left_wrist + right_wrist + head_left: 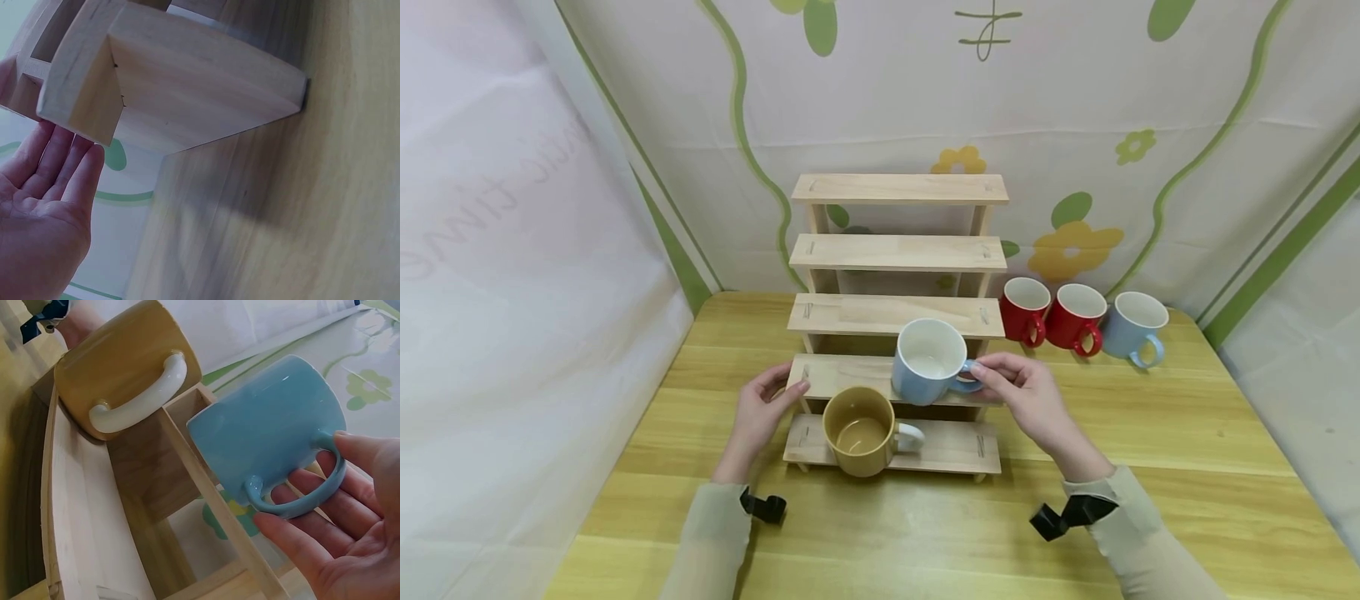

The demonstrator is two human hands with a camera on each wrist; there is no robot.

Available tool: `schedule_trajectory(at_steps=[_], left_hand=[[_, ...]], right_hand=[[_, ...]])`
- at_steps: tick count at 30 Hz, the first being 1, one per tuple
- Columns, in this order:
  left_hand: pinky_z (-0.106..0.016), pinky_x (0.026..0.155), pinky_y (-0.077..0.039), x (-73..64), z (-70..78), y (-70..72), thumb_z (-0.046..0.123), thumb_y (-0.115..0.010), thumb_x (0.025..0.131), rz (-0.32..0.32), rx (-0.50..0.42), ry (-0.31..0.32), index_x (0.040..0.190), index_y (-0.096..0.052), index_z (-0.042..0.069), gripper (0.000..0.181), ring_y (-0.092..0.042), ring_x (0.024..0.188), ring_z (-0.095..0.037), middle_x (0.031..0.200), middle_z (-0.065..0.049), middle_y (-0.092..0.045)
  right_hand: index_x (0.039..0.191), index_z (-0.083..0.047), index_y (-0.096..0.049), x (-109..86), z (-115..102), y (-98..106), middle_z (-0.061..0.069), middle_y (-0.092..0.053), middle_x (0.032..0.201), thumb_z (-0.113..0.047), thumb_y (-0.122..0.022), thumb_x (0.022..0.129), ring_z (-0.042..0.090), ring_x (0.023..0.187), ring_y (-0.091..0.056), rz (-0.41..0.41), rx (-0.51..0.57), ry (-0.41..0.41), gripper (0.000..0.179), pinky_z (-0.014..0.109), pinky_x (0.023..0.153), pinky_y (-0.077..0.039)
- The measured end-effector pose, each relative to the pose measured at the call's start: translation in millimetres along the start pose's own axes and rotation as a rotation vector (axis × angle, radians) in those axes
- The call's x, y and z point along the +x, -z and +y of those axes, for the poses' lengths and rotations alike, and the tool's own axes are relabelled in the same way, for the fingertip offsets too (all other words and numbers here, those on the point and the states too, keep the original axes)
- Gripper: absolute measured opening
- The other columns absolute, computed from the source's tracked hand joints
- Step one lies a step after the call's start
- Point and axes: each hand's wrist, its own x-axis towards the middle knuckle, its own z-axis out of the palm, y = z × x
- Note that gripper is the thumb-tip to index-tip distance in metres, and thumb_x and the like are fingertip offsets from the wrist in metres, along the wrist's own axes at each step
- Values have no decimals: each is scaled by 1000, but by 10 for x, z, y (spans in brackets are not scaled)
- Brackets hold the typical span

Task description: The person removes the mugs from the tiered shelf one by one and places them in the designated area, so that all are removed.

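A light blue mug [917, 382] with a white inside is at the right part of the second step from the bottom of a five-step wooden shelf [887, 252]. My right hand [1028, 402] pinches its handle, which points right. Below and to the left, a mustard-yellow mug [853, 457] with a white handle stands on the lowest step. In the right wrist view both the blue mug [269, 425] and the yellow mug [112, 369] show from the handle side. My left hand [756, 417] holds the left end of the second step, thumb over the top, fingertips [87, 159] against its underside.
Two red mugs [1017, 317] and another light blue mug [1123, 333] stand in a row on the wooden table [1150, 500], right of the shelf. A flower-print cloth [880, 92] hangs behind the table and along its sides.
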Motion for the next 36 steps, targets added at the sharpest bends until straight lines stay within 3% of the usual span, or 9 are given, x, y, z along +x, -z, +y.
schedule_trajectory(at_steps=[10, 28, 36], left_hand=[[-24, 97, -52, 6, -10, 2, 8, -75, 94, 5, 0, -19, 135, -60, -5, 46, -61, 113, -16, 132, -21, -61], [-23, 97, -51, -7, -39, 9, 16, -77, 94, 3, 21, -19, 135, -61, -3, 47, -60, 117, -22, 132, -18, -63], [-23, 98, -51, -1, -36, 9, 17, -77, 94, 2, 20, -20, 134, -61, -3, 47, -60, 117, -21, 132, -18, -63]], right_hand=[[113, 7, -69, -41, -69, 65, 22, -72, 103, -17, -67, 101, 23, 87, -73, 23, -43, 16, 26, 30, 83, -60], [113, 11, -67, -159, -124, 167, 26, -71, 105, -10, -63, 103, 23, 89, -74, 22, 4, 50, 24, 35, 81, -60], [111, 10, -68, -208, -153, 261, 23, -72, 102, -8, -64, 102, 22, 87, -74, 46, -40, 67, 21, 35, 79, -61]])
